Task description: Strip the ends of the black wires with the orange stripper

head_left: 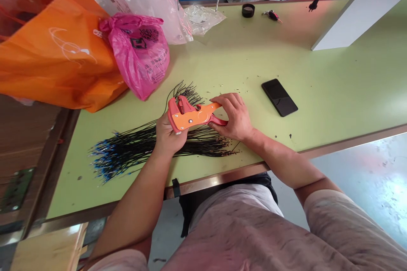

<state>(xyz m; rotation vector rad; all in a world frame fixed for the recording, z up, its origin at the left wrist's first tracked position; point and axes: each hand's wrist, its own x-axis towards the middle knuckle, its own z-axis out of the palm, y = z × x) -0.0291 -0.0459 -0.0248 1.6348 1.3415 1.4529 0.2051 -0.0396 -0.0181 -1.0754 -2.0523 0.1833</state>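
My right hand (pixel 235 114) is closed round the handles of an orange and red wire stripper (pixel 195 117), held over the table with its jaw end pointing left. My left hand (pixel 168 137) is curled at the jaw end, against or just behind the tool. Most of its fingers are hidden, so what they hold does not show. Below both hands lies a long bundle of black wires (pixel 143 139) with blue, metal-tipped ends at the left and copper-coloured ends at the right. Another bunch of black wires (pixel 187 91) fans out behind the stripper.
A black phone (pixel 280 97) lies to the right on the green table (pixel 318 80). An orange bag (pixel 63 59), a pink plastic bag (pixel 143 55) and clear bags crowd the back left. A black cap (pixel 248 10), keys (pixel 272 15) and a white post (pixel 352 12) are at the back.
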